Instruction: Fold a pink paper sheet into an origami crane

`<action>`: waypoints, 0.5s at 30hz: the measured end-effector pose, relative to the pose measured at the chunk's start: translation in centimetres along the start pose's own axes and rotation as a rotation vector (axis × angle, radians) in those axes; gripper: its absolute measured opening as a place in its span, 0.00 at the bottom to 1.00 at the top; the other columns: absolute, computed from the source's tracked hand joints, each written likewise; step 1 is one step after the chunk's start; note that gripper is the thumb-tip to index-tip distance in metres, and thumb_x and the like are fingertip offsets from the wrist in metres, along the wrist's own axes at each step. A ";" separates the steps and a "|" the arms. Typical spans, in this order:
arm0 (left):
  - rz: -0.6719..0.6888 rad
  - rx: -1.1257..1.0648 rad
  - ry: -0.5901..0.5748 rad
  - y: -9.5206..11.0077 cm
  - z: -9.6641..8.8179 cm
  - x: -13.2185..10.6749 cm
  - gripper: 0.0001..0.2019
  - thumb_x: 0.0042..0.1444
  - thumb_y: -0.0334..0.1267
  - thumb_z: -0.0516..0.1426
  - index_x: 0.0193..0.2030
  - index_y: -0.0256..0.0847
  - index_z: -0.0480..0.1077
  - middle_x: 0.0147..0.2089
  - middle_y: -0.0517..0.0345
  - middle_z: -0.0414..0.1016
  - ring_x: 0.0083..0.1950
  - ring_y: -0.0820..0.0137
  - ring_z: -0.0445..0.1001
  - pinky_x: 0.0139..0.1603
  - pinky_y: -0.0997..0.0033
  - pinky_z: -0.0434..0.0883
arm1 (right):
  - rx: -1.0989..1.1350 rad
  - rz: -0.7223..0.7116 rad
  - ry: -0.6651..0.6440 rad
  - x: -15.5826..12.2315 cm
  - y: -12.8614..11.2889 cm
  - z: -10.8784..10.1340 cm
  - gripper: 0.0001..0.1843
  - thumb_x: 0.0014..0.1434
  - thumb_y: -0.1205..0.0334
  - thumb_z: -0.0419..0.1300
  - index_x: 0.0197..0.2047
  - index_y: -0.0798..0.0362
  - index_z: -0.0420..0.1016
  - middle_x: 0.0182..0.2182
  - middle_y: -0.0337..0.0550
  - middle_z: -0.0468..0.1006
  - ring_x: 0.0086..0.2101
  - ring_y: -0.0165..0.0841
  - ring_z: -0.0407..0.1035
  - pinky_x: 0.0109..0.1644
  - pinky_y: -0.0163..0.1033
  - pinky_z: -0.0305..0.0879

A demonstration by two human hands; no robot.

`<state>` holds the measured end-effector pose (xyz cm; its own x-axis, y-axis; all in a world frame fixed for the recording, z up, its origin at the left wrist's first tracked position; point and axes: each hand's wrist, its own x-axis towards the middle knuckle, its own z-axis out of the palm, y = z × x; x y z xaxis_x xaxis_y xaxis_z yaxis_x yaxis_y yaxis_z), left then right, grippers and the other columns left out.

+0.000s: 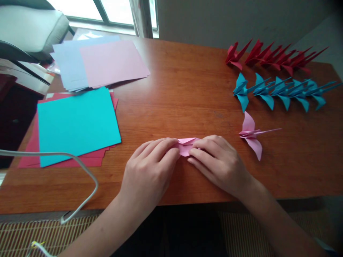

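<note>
A small piece of folded pink paper [184,147] lies on the table between my two hands. My left hand [152,167] pinches its left end between thumb and fingers. My right hand [218,162] grips the right end, its fingers bent over the paper. Both ends are hidden under the fingers; the middle shows a raised fold along the far edge. Right of my right hand sits a finished pink paper crane [251,135] with spread wings and a long thin point to the right.
Behind the pink crane stand a row of blue paper cranes [280,91] and a row of red paper cranes [276,57]. Blue sheets [79,126] over red ones lie at left, with pale pink paper [114,64] beyond. A white cable [89,173] crosses the near left edge of the wooden table [182,96].
</note>
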<state>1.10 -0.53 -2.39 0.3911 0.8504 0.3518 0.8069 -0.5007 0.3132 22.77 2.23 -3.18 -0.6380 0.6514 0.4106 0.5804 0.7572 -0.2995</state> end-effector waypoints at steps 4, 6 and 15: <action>-0.011 0.003 -0.032 -0.1 -0.1 0.3 0.06 0.66 0.31 0.57 0.46 0.41 0.75 0.53 0.56 0.81 0.52 0.61 0.79 0.54 0.59 0.73 | 0.008 0.057 0.017 0.2 -0.3 0.2 0.06 0.64 0.72 0.61 0.40 0.55 0.79 0.39 0.48 0.82 0.39 0.38 0.71 0.43 0.45 0.70; 0.003 0.013 -0.039 -0.2 -0.1 0.3 0.06 0.66 0.31 0.57 0.45 0.40 0.75 0.53 0.55 0.81 0.53 0.60 0.79 0.54 0.58 0.73 | 0.027 0.097 0.006 0.2 -0.4 0.3 0.07 0.65 0.72 0.60 0.40 0.54 0.79 0.39 0.48 0.81 0.39 0.38 0.70 0.43 0.45 0.71; 0.094 0.063 -0.024 -0.6 0.0 -0.1 0.07 0.65 0.30 0.58 0.47 0.37 0.75 0.55 0.50 0.81 0.55 0.56 0.77 0.56 0.55 0.75 | 0.115 0.144 -0.034 0.2 -0.5 0.8 0.13 0.67 0.72 0.57 0.53 0.55 0.76 0.41 0.49 0.79 0.43 0.39 0.73 0.47 0.46 0.73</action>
<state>0.61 -0.31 -2.61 0.4762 0.8041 0.3558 0.7921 -0.5680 0.2235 22.00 2.02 -3.62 -0.5704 0.7533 0.3274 0.6065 0.6551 -0.4506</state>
